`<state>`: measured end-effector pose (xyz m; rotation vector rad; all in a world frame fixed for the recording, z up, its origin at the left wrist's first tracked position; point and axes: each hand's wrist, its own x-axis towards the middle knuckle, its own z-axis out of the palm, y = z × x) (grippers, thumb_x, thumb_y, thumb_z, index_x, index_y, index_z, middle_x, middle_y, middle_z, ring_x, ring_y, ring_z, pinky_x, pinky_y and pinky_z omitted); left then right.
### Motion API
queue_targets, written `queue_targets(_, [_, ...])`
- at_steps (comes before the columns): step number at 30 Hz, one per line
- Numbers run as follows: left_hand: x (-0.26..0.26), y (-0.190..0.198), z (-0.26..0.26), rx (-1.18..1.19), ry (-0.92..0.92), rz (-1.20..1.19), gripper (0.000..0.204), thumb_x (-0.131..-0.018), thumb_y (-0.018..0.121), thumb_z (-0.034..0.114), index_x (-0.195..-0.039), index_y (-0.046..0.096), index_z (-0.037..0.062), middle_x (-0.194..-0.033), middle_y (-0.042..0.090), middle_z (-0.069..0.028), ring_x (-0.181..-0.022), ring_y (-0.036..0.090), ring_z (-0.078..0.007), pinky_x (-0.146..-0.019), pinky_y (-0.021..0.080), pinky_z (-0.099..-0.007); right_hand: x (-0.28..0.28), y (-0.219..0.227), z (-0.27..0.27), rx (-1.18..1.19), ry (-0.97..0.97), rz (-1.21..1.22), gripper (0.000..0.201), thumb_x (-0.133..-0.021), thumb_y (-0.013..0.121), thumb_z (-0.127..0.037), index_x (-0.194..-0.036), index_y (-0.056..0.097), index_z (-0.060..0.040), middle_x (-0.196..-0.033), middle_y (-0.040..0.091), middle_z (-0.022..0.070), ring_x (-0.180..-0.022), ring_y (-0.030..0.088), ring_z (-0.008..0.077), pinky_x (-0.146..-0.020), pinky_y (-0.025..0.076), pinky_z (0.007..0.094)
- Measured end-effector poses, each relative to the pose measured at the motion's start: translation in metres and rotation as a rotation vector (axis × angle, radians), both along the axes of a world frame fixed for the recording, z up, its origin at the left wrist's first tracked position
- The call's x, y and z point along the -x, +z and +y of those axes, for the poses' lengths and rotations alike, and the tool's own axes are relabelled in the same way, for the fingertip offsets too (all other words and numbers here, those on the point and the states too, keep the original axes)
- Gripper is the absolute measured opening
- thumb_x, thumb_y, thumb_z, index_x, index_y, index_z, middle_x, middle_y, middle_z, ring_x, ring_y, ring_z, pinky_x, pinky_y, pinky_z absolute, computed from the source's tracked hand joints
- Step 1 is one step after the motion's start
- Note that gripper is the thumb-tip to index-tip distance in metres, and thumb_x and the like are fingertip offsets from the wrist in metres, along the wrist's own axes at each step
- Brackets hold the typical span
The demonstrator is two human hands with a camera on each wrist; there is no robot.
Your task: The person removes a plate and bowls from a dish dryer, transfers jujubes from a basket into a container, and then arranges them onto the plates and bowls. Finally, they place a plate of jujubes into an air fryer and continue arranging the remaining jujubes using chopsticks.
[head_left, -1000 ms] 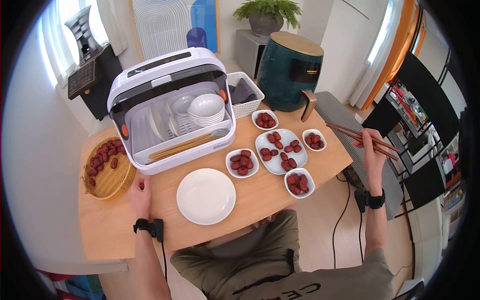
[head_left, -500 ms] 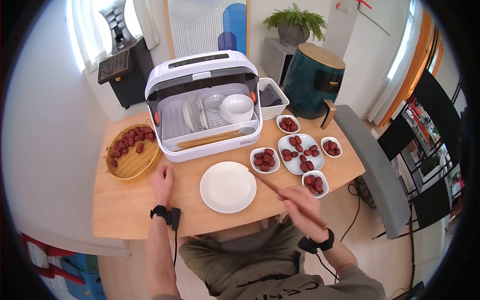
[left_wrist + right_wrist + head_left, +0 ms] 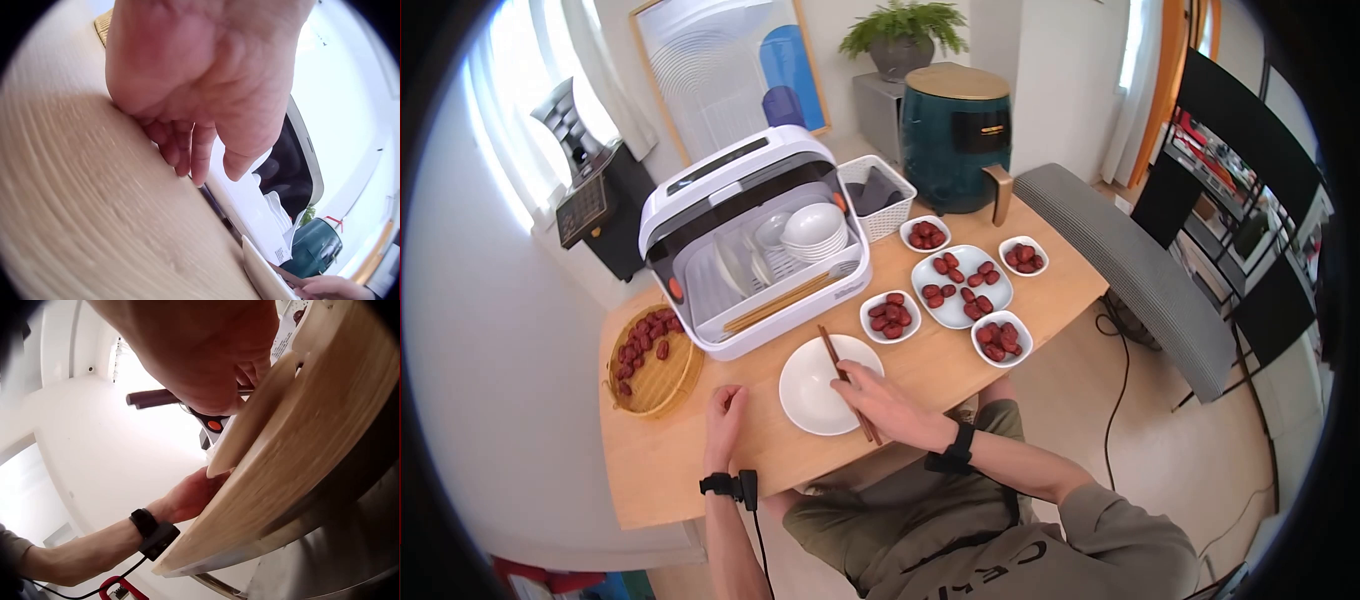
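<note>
In the head view my right hand (image 3: 890,405) holds a pair of brown chopsticks (image 3: 831,345) low over the white plate (image 3: 803,385). They lie side by side across it, tips and ends passing the rim. In the right wrist view, the chopsticks' thick ends (image 3: 150,399) stick out beside the hand, close above the plate (image 3: 256,412). My left hand (image 3: 723,425) rests on the table left of the plate, fingers loosely curled. The left wrist view shows that palm (image 3: 200,69) with nothing in it and the fingers near the tabletop.
Behind the plate stands a white dish cabinet (image 3: 745,312) with its lid raised. A wicker basket (image 3: 685,380) of red dates is on the left. Small date bowls (image 3: 906,338) surround a date plate (image 3: 945,318) on the right, near a green air fryer (image 3: 950,160).
My right hand has swung in from beyond the table's right side, carrying the chopsticks leftward and down to the plate. The left hand still rests on the table. The head view has shifted.
</note>
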<state>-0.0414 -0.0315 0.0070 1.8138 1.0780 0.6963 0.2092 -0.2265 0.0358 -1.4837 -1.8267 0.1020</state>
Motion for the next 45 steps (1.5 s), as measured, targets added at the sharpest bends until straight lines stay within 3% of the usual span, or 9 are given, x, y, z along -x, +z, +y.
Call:
queue_targets(2, [0.004, 0.000, 0.002, 0.005, -0.016, 0.040, 0.031, -0.094, 0.060, 0.028, -0.106, 0.060, -0.0004, -0.096, 0.059, -0.0020, -0.088, 0.051, -0.0102, -0.079, 0.042, -0.0244, 0.003, -0.011, 0.002, -0.013, 0.006, -0.133, 0.032, -0.081, 0.055, 0.002, -0.113, 0.048, 0.0061, -0.129, 0.044, 0.0260, -0.119, 0.049, 0.0404, -0.097, 0.047, 0.0430])
queue_targets(12, [-0.005, 0.017, -0.008, 0.094, -0.045, 0.139, 0.036, -0.093, 0.061, 0.030, -0.113, 0.061, -0.0006, -0.100, 0.061, -0.0020, -0.089, 0.052, -0.0099, -0.077, 0.043, -0.0239, 0.001, -0.013, 0.002, 0.031, 0.062, -0.177, 0.036, -0.081, 0.057, -0.001, -0.116, 0.053, 0.0022, -0.130, 0.045, 0.0227, -0.121, 0.049, 0.0381, -0.101, 0.043, 0.0418])
queue_targets(15, [-0.012, 0.019, -0.013, 0.075, -0.073, 0.146, 0.036, -0.094, 0.061, 0.029, -0.114, 0.060, -0.0005, -0.103, 0.061, -0.0028, -0.092, 0.053, -0.0107, -0.080, 0.043, -0.0245, 0.001, -0.020, 0.004, 0.004, 0.078, -0.132, 0.040, -0.081, 0.057, -0.002, -0.122, 0.052, -0.0005, -0.133, 0.043, 0.0218, -0.126, 0.044, 0.0386, -0.104, 0.039, 0.0462])
queue_targets(18, [-0.021, 0.022, -0.020, 0.087, -0.137, 0.115, 0.037, -0.094, 0.060, 0.028, -0.116, 0.059, -0.0005, -0.104, 0.061, -0.0039, -0.094, 0.054, -0.0115, -0.084, 0.044, -0.0258, 0.003, -0.020, 0.001, 0.069, -0.001, -0.103, 0.044, -0.083, 0.056, -0.002, -0.127, 0.051, -0.0027, -0.136, 0.042, 0.0215, -0.130, 0.038, 0.0394, -0.106, 0.035, 0.0518])
queue_targets(20, [-0.028, 0.026, -0.027, 0.119, -0.159, 0.119, 0.038, -0.094, 0.060, 0.028, -0.119, 0.057, -0.0004, -0.106, 0.060, -0.0048, -0.096, 0.054, -0.0126, -0.085, 0.044, -0.0269, 0.002, -0.016, -0.002, 0.048, -0.084, 0.039, 0.046, -0.083, 0.054, -0.002, -0.129, 0.050, -0.0027, -0.136, 0.041, 0.0219, -0.133, 0.035, 0.0408, -0.107, 0.031, 0.0550])
queue_targets(28, [-0.048, 0.047, -0.049, 0.200, -0.261, 0.175, 0.046, -0.095, 0.058, 0.025, -0.132, 0.045, 0.0012, -0.114, 0.056, -0.0094, -0.102, 0.053, -0.0175, -0.088, 0.045, -0.0304, 0.008, -0.021, -0.003, -0.013, -0.171, 0.252, 0.050, -0.082, 0.053, -0.003, -0.131, 0.047, -0.0025, -0.138, 0.037, 0.0244, -0.133, 0.031, 0.0455, -0.108, 0.028, 0.0539])
queue_targets(35, [-0.044, 0.040, -0.052, 0.179, -0.183, 0.183, 0.053, -0.096, 0.057, 0.024, -0.140, 0.035, 0.0030, -0.114, 0.053, -0.0112, -0.103, 0.054, -0.0183, -0.089, 0.046, -0.0306, 0.026, -0.033, 0.000, 0.057, -0.140, 0.366, 0.054, -0.083, 0.051, -0.004, -0.136, 0.041, -0.0012, -0.143, 0.031, 0.0250, -0.140, 0.023, 0.0451, -0.112, 0.028, 0.0502])
queue_targets(45, [-0.002, 0.029, -0.037, 0.160, -0.011, 0.187, 0.054, -0.097, 0.055, 0.025, -0.142, 0.034, 0.0042, -0.113, 0.053, -0.0110, -0.102, 0.054, -0.0182, -0.086, 0.046, -0.0314, 0.057, -0.029, 0.010, 0.107, -0.018, 0.392, 0.063, -0.084, 0.052, -0.008, -0.143, 0.030, 0.0004, -0.145, 0.026, 0.0280, -0.138, 0.026, 0.0459, -0.111, 0.028, 0.0510])
